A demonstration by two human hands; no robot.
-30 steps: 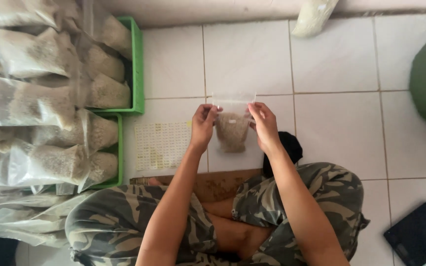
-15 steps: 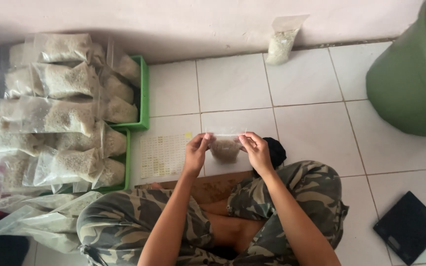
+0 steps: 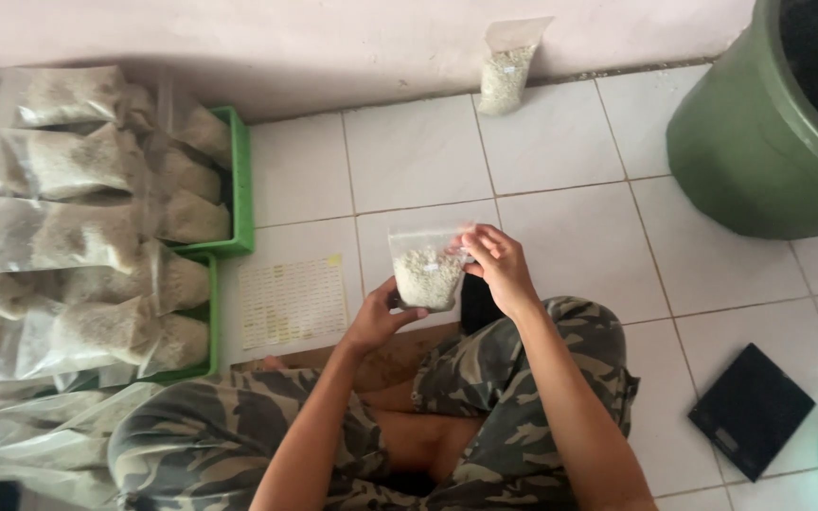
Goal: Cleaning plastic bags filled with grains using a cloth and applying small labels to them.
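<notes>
Between both hands' grip (image 3: 442,284), clear bag of white grains (image 3: 425,272), upright.

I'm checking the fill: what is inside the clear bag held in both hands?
The clear bag holds pale whitish grains filling its lower half. The left hand covers its bottom corner; the right hand covers its right edge.

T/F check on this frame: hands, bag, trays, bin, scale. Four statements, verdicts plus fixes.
1. Both hands hold one clear bag of pale grain. True: left hand below, right hand at its side.
2. The green trays hold filled bags. True.
3. The green bin lies tipped over. False: it stands upright, at upper right.
4. The black scale sits on the person's lap. False: it lies on the floor tiles, to the right.
</notes>
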